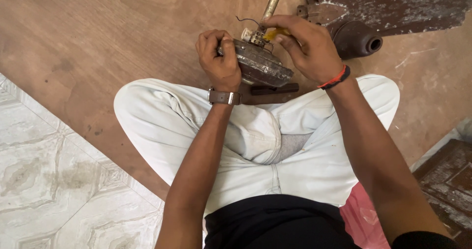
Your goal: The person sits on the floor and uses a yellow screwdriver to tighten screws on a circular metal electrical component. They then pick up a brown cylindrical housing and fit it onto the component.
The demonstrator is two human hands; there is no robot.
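Note:
I sit cross-legged on a brown wooden board (98, 42). A round grey metal fan motor (260, 64) with a brass-coloured rod (273, 0) rests tilted in front of my knees. My left hand (219, 59) grips the motor's left rim, fingers curled over it. My right hand (307, 45) holds a small yellow-handled tool (273, 33) against the white terminal block (250, 35) at the base of the rod. A thin black wire (244, 18) curls up beside the rod. The tool's tip is hidden by my fingers.
A worn, rust-brown fan blade (393, 3) and a dark metal cup-shaped cover (358, 39) lie at the upper right. A dark flat bar (275, 88) sits under the motor. Patterned grey tiles (49, 180) lie left; a pink cloth (364, 219) lies by my right thigh.

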